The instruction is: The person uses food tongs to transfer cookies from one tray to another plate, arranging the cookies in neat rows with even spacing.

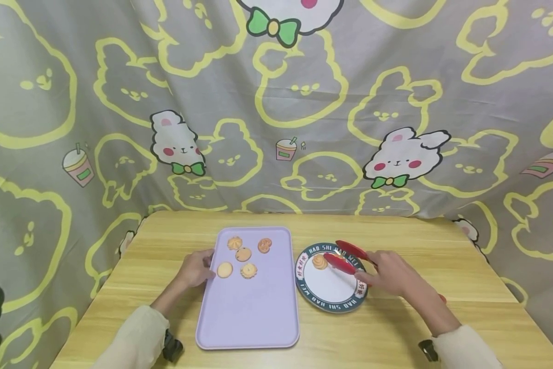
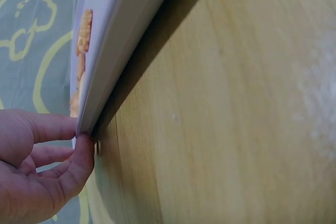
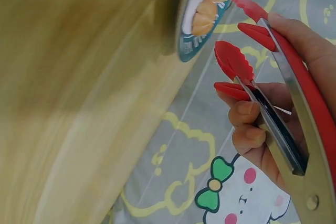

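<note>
Cookies (image 1: 320, 262) are sitting on the plate (image 1: 331, 287), toward the far edge of the surface (image 1: 373, 338); right grip (image 1: 389, 274) is holding spread tongs (image 1: 341, 263) near them, apparently lining up a pick, left grip (image 1: 198, 267) is pinching the tray (image 1: 250, 318). Next move's likely needing a gentle squeeze!

We see pale cream sleeves, the left sleeve (image 1: 140, 330) and the right sleeve (image 1: 465, 348) both ending on the forearm. A small black device (image 1: 172, 347) shows by the left cuff, another black device (image 1: 427, 350) by the right. The left hand (image 1: 197, 268) and right hand (image 1: 387, 272) are bare.
</note>
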### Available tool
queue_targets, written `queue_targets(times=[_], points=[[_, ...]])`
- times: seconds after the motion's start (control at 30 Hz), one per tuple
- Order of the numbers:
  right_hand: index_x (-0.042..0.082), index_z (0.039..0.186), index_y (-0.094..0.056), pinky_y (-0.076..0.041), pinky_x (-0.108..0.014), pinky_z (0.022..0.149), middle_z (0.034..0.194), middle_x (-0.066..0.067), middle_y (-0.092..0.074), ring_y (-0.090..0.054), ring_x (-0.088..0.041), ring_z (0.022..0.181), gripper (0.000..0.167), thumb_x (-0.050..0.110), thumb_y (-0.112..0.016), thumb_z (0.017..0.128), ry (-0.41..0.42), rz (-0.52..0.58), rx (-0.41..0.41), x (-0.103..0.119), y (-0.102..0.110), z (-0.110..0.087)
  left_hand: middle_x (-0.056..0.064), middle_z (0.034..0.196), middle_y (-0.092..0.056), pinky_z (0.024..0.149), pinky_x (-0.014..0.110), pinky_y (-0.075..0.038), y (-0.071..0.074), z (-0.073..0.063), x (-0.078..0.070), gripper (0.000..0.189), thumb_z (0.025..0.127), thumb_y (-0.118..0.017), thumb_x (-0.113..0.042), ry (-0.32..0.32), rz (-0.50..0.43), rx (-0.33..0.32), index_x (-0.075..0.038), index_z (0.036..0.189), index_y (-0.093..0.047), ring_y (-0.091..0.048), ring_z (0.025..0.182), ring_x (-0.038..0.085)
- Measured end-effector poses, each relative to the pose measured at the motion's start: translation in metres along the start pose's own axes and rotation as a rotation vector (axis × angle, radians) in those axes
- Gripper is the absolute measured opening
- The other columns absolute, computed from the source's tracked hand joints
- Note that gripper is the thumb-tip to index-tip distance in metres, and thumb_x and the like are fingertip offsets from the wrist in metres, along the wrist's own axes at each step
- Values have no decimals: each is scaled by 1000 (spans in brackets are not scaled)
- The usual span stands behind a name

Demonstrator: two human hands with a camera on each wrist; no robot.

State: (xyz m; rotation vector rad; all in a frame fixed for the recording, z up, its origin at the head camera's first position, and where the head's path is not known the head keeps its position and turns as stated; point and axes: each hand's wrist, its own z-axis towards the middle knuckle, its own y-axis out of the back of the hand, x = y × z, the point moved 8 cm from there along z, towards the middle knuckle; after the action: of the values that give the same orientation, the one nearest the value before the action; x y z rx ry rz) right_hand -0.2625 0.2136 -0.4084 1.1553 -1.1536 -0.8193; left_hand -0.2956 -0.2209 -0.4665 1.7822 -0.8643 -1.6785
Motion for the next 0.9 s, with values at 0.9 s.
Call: queue_targets(times=[0.9], points=[[3, 118, -60, -54, -29, 67, 92, -8, -64, -54, -18, 79, 80, 59, -77, 64, 15, 153, 74, 90, -49, 81, 19, 92, -66, 64, 32, -59, 2, 1, -2, 67, 66, -70, 7, -22, 0, -8, 11, 130, -49, -62, 79, 25]])
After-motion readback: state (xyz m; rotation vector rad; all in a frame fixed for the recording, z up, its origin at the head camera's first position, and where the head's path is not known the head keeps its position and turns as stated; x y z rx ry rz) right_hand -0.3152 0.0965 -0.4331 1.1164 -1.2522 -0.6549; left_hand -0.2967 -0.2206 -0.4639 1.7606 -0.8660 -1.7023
